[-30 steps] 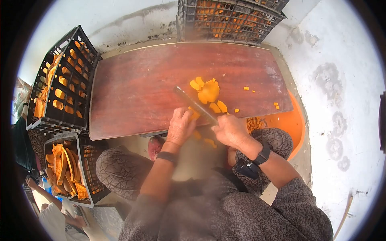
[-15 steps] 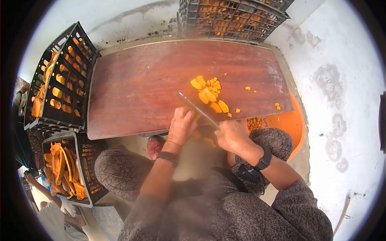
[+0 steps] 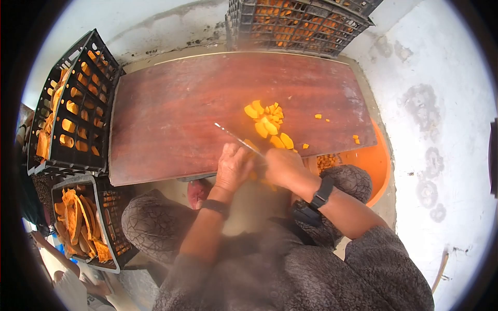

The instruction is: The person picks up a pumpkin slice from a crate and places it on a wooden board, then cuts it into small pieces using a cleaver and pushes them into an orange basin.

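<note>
My right hand (image 3: 287,168) is wrapped round the handle of a knife (image 3: 238,139). Its blade slants up and left over the near edge of the reddish-brown wooden board (image 3: 171,114). Right beside the blade, my left hand (image 3: 232,168) is closed at that edge, with curled fingers on a pumpkin piece (image 3: 250,143) that is mostly hidden. Beyond the knife lie cut pumpkin slices (image 3: 266,127) and a small heap of pumpkin cubes (image 3: 275,110). Blurred orange bits show below the hands.
An orange tub (image 3: 381,166) holding diced pieces (image 3: 328,162) sits under the board's right end. Black crates of pumpkin stand at the left (image 3: 78,114), lower left (image 3: 106,207) and back (image 3: 301,26). A white wall (image 3: 441,129) bounds the right. Another person's arm (image 3: 54,251) shows at lower left.
My right hand and the knife have shifted left, bringing the blade closer across my left fingers. My left hand stays near the same spot. The view has moved slightly.
</note>
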A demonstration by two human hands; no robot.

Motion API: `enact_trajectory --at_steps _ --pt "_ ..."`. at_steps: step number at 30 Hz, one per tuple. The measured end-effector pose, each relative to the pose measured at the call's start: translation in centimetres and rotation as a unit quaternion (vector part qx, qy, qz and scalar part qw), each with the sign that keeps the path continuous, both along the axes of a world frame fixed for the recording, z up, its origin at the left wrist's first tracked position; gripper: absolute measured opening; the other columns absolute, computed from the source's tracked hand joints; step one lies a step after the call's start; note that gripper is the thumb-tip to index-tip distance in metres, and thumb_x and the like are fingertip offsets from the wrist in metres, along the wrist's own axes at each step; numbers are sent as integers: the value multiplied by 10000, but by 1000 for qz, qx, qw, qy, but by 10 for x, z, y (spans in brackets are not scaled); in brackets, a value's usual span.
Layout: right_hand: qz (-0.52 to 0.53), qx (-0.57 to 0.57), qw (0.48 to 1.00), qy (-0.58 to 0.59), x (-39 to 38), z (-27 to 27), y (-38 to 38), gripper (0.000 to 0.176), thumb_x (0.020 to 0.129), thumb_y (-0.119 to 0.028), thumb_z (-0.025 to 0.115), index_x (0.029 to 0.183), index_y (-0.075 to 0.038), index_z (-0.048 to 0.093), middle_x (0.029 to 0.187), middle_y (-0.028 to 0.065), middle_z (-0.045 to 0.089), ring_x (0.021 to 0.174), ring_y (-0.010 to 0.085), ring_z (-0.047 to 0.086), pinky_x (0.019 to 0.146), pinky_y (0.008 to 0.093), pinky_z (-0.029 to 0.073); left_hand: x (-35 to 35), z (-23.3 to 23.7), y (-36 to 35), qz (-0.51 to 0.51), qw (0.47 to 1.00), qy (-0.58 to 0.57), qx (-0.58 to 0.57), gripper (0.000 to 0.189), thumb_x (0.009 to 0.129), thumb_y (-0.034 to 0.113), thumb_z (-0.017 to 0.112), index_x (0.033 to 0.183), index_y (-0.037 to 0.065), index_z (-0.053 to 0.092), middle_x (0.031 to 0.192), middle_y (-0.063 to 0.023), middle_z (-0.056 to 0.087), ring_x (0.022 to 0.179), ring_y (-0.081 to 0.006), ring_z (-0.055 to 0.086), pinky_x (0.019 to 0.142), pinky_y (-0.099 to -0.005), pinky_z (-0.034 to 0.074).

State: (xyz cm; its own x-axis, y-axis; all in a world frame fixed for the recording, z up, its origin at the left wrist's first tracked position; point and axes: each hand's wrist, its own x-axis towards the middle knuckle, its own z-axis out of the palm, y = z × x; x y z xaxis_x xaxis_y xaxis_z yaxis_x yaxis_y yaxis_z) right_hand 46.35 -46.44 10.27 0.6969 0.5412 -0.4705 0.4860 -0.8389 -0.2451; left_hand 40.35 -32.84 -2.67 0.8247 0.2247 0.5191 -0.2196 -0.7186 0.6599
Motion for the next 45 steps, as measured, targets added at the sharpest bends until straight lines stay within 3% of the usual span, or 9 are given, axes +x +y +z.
enact_trajectory --at_steps 5,7,14,23,25,29,38,40,45 --pt "16 41 997 -65 10 -33 22 164 775 -111 668 923 -57 715 963 173 705 931 344 687 797 430 539 -5 -6 1 -16 1000 8 19 201 676 7 695 841 53 589 869 -144 540 850 -365 530 720 -454 479" --pt "-2 60 997 -38 13 -32 32 239 755 -177 674 908 3 713 921 231 699 896 387 684 799 455 531 -6 -5 3 -12 1000 10 14 220 671 -5 677 866 58 596 891 -140 543 866 -366 528 720 -461 482" --pt "15 60 997 -46 14 -29 28 256 767 -185 654 934 -2 718 926 232 699 915 392 682 803 449 530 -5 3 -5 -6 999 -26 20 239 683 -9 650 908 68 629 945 -117 584 880 -363 538 759 -460 491" --pt "-16 -32 999 2 6 0 -6 218 787 -93 618 936 42 703 958 257 688 951 408 671 817 462 528 2 -1 0 17 1000 -4 14 228 684 25 723 882 63 615 934 -134 567 894 -362 541 778 -449 492" --pt "-3 -10 1000 -16 4 -15 -5 182 774 -118 656 921 -21 702 938 213 696 922 380 677 805 458 529 -2 -3 -2 20 999 23 18 214 687 30 726 867 59 614 930 -140 566 904 -363 539 787 -450 490" --pt "-2 20 999 -37 7 -24 10 168 776 -120 670 910 -24 700 933 201 699 927 365 680 803 451 531 -1 3 0 15 1000 22 14 203 690 51 738 836 34 597 919 -155 551 918 -369 533 796 -444 487" --pt "-44 44 996 -66 -2 -30 4 121 768 -120 652 866 -64 698 924 153 702 917 337 678 784 428 531 -11 -2 18 4 998 3 62 307 717 9 710 1004 30 602 1041 -173 555 987 -383 543 857 -451 493" --pt "-57 76 995 -41 3 -30 -3 233 799 -202 667 893 4 720 920 253 690 927 387 678 825 463 521 -12 3 30 82 994 39 58 325 732 -6 684 1045 34 606 1116 -177 573 1052 -394 547 907 -447 489" --pt "-85 159 982 -60 13 -36 -24 212 791 -168 646 866 26 688 878 249 678 902 410 666 792 475 513 -7 -2 53 180 979 62 69 374 752 -21 632 1120 35 599 1221 -187 562 1118 -398 522 979 -468 435"
